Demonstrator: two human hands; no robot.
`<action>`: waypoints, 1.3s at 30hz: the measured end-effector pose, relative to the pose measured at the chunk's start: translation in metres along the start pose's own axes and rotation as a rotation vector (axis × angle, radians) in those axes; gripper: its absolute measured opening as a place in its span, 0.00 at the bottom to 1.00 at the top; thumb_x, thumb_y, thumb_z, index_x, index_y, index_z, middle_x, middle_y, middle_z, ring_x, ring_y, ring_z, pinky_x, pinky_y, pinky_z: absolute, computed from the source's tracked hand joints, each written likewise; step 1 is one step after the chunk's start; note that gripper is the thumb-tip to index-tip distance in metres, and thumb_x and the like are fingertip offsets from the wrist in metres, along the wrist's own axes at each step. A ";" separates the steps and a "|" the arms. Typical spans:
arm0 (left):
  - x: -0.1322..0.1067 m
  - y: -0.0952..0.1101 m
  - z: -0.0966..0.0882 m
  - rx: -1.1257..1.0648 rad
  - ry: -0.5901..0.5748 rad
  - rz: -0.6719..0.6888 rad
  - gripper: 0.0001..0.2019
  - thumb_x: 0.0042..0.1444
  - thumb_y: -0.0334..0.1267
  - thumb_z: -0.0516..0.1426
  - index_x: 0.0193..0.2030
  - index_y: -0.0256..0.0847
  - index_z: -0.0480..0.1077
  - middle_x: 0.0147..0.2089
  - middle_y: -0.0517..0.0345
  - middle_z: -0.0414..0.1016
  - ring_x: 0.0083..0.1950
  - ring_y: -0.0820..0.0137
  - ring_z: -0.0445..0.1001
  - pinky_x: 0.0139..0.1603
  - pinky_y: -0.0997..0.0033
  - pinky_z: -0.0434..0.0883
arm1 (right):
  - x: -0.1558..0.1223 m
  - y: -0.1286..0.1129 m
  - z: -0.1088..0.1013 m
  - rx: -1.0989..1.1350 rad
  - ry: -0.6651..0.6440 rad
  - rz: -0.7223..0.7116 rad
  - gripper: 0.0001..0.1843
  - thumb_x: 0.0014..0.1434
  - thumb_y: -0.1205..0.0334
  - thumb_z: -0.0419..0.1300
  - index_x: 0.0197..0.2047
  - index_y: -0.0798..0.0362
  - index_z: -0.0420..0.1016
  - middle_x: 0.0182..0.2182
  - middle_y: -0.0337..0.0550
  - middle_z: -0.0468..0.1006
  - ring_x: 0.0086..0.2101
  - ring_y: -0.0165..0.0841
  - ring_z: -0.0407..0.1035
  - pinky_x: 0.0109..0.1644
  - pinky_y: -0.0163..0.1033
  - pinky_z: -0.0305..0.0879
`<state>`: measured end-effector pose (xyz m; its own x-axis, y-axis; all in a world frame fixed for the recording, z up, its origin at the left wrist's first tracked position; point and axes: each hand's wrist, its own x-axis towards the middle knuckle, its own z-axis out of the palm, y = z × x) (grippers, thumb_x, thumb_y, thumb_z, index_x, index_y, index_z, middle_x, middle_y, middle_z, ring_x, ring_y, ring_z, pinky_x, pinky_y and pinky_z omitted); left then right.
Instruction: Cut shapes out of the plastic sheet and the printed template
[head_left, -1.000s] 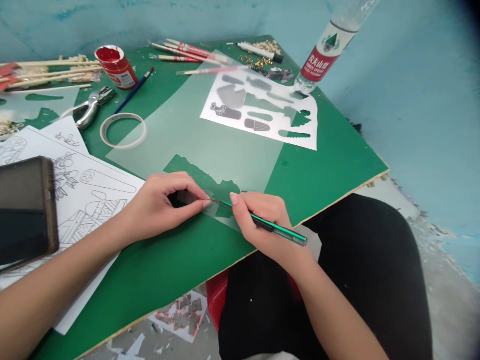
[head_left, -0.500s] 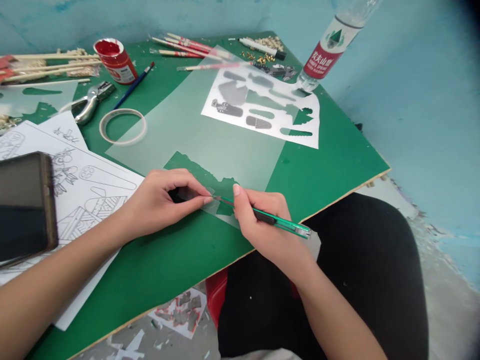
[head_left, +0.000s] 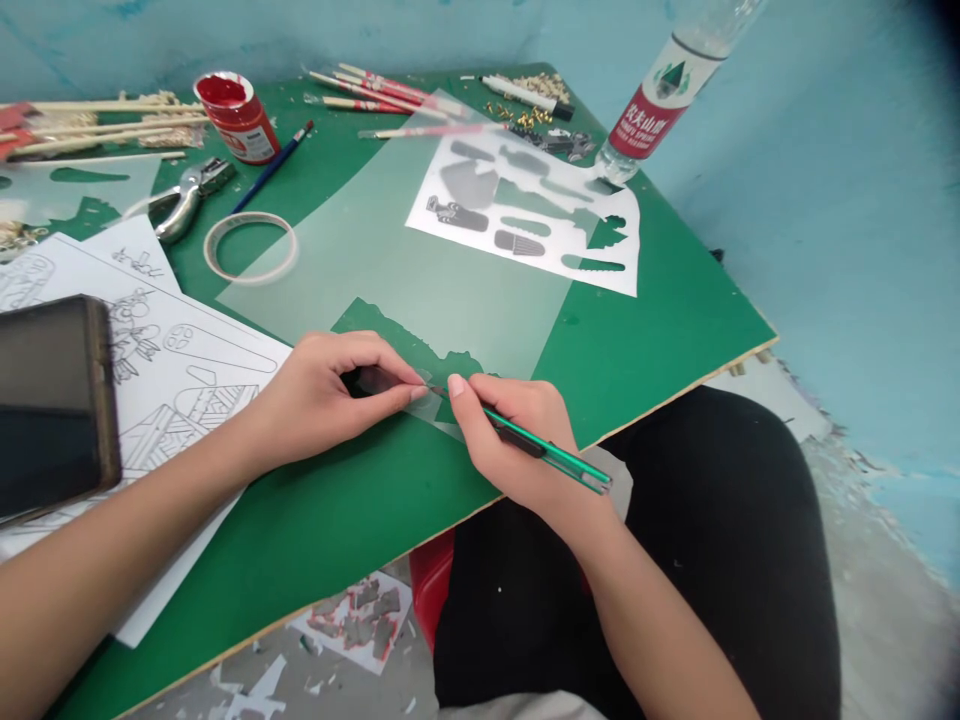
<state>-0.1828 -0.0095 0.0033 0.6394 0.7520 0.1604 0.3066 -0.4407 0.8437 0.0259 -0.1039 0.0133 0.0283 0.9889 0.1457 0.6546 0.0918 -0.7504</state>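
My right hand (head_left: 517, 440) grips a slim green craft knife (head_left: 551, 455) like a pen, its tip resting on the near edge of a translucent plastic sheet (head_left: 390, 260) on the green board (head_left: 645, 330). My left hand (head_left: 330, 400) is closed in a pinch, thumb and fingers pressing a small cut piece of that sheet (head_left: 379, 382) against the board, right next to the blade tip. A ragged notch is cut out of the sheet's near edge, just above both hands.
A dark phone (head_left: 52, 400) lies on printed line drawings (head_left: 187, 380) at left. Tape ring (head_left: 251, 248), hole punch (head_left: 184, 195), red paint jar (head_left: 236, 115), brush, sticks and a cut-out paper sheet (head_left: 525, 220) crowd the far side. A water bottle (head_left: 660, 95) leans at the far right corner.
My right hand has slid the knife a little to the left, toward my left fingertips. The left hand has kept its pinch in the same spot.
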 end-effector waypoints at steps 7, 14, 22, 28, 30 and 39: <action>0.000 0.002 0.000 -0.025 -0.013 -0.006 0.05 0.63 0.43 0.67 0.39 0.48 0.83 0.34 0.63 0.81 0.32 0.74 0.76 0.32 0.75 0.69 | 0.003 -0.010 -0.011 -0.077 -0.152 0.045 0.26 0.76 0.56 0.49 0.25 0.52 0.49 0.19 0.33 0.57 0.21 0.26 0.51 0.28 0.38 0.45; 0.001 0.004 -0.001 -0.026 -0.019 -0.004 0.04 0.62 0.43 0.68 0.39 0.48 0.83 0.35 0.64 0.81 0.32 0.75 0.75 0.33 0.74 0.69 | 0.002 -0.013 -0.014 -0.124 -0.194 0.027 0.25 0.77 0.57 0.47 0.26 0.51 0.49 0.19 0.32 0.56 0.21 0.26 0.51 0.29 0.38 0.45; 0.001 0.007 -0.002 -0.016 -0.019 -0.007 0.04 0.63 0.42 0.67 0.38 0.47 0.82 0.34 0.64 0.80 0.31 0.76 0.74 0.31 0.75 0.68 | 0.001 -0.017 -0.014 -0.134 -0.188 0.041 0.26 0.77 0.57 0.47 0.25 0.52 0.49 0.19 0.32 0.56 0.21 0.26 0.50 0.29 0.38 0.45; 0.001 0.006 -0.001 -0.017 -0.019 -0.004 0.05 0.63 0.42 0.67 0.38 0.47 0.82 0.34 0.64 0.80 0.31 0.76 0.74 0.31 0.75 0.67 | 0.002 -0.019 -0.011 -0.147 -0.182 0.063 0.26 0.77 0.58 0.47 0.25 0.52 0.50 0.19 0.32 0.57 0.21 0.26 0.51 0.30 0.39 0.45; 0.001 0.006 -0.001 -0.020 -0.024 -0.006 0.05 0.63 0.42 0.67 0.38 0.47 0.82 0.34 0.64 0.80 0.31 0.76 0.74 0.31 0.75 0.67 | 0.002 -0.018 -0.011 -0.153 -0.182 0.058 0.25 0.77 0.58 0.47 0.25 0.52 0.50 0.19 0.32 0.58 0.22 0.26 0.51 0.30 0.39 0.45; 0.001 0.008 -0.003 -0.020 -0.039 -0.015 0.06 0.63 0.43 0.67 0.37 0.47 0.82 0.34 0.64 0.80 0.32 0.75 0.75 0.32 0.74 0.68 | -0.001 -0.013 -0.012 -0.155 -0.209 0.015 0.25 0.78 0.57 0.46 0.27 0.51 0.50 0.21 0.33 0.58 0.23 0.27 0.54 0.31 0.40 0.47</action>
<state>-0.1817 -0.0107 0.0113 0.6619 0.7386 0.1277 0.3024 -0.4190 0.8561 0.0265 -0.1078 0.0309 -0.1071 0.9942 -0.0130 0.7638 0.0739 -0.6413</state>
